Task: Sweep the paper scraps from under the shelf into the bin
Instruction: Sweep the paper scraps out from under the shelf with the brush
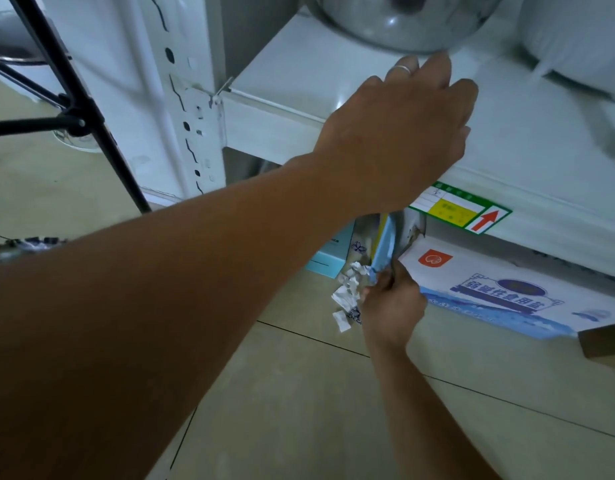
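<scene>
A white metal shelf [527, 161] fills the upper right. My left hand [403, 133] lies flat on its front edge, fingers spread, holding nothing. Below the shelf, several crumpled white paper scraps [346, 292] lie on the beige tiled floor. My right hand [392, 303] is down beside them, to their right, its fingers closed on the lower edge of a light blue flat piece [384, 252] that stands upright under the shelf. What that blue piece is cannot be told. No bin shows in the view.
A white and blue printed cardboard box [507, 292] lies under the shelf at right. A teal box [328, 261] sits left of the scraps. A steel bowl [403, 22] stands on the shelf. Black tripod legs [74, 112] stand at left. A brown box corner [603, 344] shows at right.
</scene>
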`<action>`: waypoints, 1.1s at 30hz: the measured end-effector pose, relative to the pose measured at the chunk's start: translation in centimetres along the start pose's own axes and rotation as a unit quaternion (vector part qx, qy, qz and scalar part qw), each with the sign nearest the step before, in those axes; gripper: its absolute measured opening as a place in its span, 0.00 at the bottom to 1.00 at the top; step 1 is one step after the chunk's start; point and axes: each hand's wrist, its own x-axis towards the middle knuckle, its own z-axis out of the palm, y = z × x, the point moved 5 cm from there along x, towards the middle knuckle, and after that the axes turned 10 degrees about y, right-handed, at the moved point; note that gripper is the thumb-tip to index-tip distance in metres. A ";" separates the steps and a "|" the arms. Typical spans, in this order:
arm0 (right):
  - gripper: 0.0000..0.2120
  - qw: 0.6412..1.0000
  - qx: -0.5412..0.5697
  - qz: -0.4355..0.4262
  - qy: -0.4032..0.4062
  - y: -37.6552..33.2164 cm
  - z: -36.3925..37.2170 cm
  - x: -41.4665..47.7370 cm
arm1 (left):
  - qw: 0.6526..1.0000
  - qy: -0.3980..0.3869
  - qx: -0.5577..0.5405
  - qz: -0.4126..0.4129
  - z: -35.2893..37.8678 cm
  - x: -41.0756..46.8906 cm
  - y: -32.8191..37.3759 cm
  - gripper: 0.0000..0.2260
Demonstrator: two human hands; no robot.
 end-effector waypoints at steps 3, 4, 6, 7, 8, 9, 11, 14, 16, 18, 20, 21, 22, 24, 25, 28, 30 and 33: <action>0.10 1.000 0.020 -0.004 -0.018 -1.6 2.8 1.1 | 1.000 -0.004 0.011 0.008 -0.1 -0.2 -0.1 0.15; 0.09 0.999 0.022 -0.011 -0.028 -2.4 4.1 1.8 | 1.000 -0.003 0.015 0.010 -0.1 -0.2 -0.2 0.15; 0.07 0.998 0.008 -0.013 -0.054 -3.5 6.3 3.2 | 1.000 -0.002 0.025 0.017 -0.1 -0.3 -0.2 0.15; 0.07 0.997 -0.010 -0.005 -0.070 -3.5 7.2 3.8 | 0.999 -0.002 0.028 0.020 -0.1 -0.3 -0.1 0.15; 0.08 0.995 -0.033 0.003 -0.090 -3.3 7.6 4.1 | 0.999 -0.001 0.031 0.022 -0.1 -0.2 0.0 0.15; 0.08 0.993 -0.052 0.005 -0.110 -3.0 7.7 4.0 | 0.999 0.002 0.031 0.024 -0.1 -0.2 0.0 0.15; 0.06 0.990 -0.069 -0.006 -0.125 -1.8 6.3 3.0 | 0.999 0.009 0.032 0.023 -0.1 -0.1 -0.1 0.15; 0.08 0.996 -0.040 -0.044 -0.073 -0.3 1.5 0.9 | 0.999 0.013 0.028 0.016 0.1 -0.3 -0.1 0.15; 0.08 0.998 -0.016 -0.062 -0.029 -0.3 -0.4 0.6 | 0.999 0.014 0.028 0.016 0.2 -0.3 0.0 0.15; 0.07 0.997 -0.031 -0.072 -0.020 -0.8 0.4 1.2 | 1.000 0.010 0.023 0.015 0.1 -0.3 -0.1 0.15; 0.07 0.994 -0.053 -0.065 -0.065 -1.3 2.6 1.8 | 1.000 0.005 0.023 0.016 0.0 -0.3 -0.3 0.15; 0.08 0.991 -0.066 -0.070 -0.091 -1.3 3.5 2.0 | 1.000 0.003 0.024 0.018 0.0 -0.2 -0.2 0.15; 0.08 0.986 -0.085 -0.077 -0.120 -1.1 4.0 2.0 | 1.000 0.001 0.023 0.019 0.0 -0.2 -0.2 0.15; 0.08 0.972 -0.118 -0.093 -0.180 -0.2 3.1 1.1 | 1.000 0.001 0.017 0.015 0.1 -0.2 -0.1 0.15; 0.07 0.969 -0.120 -0.101 -0.192 0.5 1.9 0.5 | 1.000 0.001 0.016 0.014 0.2 -0.2 -0.1 0.15; 0.08 0.980 -0.086 -0.122 -0.134 1.9 -2.6 -0.2 | 1.000 -0.002 0.014 0.009 0.1 -0.1 -0.3 0.15; 0.09 0.982 -0.081 -0.140 -0.093 1.9 -3.1 0.7 | 1.000 -0.011 -0.001 -0.001 0.1 -0.1 -0.2 0.15; 0.09 0.971 -0.104 -0.168 -0.132 1.1 -0.7 1.9 | 1.000 -0.019 -0.009 -0.011 -0.1 -0.1 -0.3 0.15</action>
